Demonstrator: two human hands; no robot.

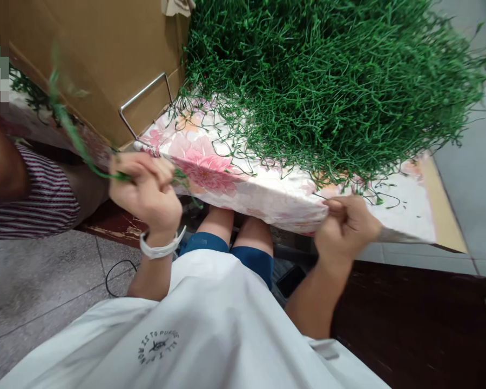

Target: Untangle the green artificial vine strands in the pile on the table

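Observation:
My left hand (143, 186), with a white wristband, is closed around a green plastic plant stem (79, 141). The stem's upper part bends up to the left, blurred by motion, and some green tips show at the hand's right side. My right hand (344, 224) is pinched near the table's front edge. A thin dark stem (319, 196) sticks out leftward from its fingertips. Beyond both hands lies a large heap of green artificial stems (340, 81) on a table with a floral cloth (204, 165).
A tall cardboard box (101, 59) stands at the back left, beside a bent metal wire frame (143, 97). Another person's striped clothing (40, 200) and arm are at far left. A dark phone-like object (290, 281) lies by my legs. White tiles (481, 205) line the right.

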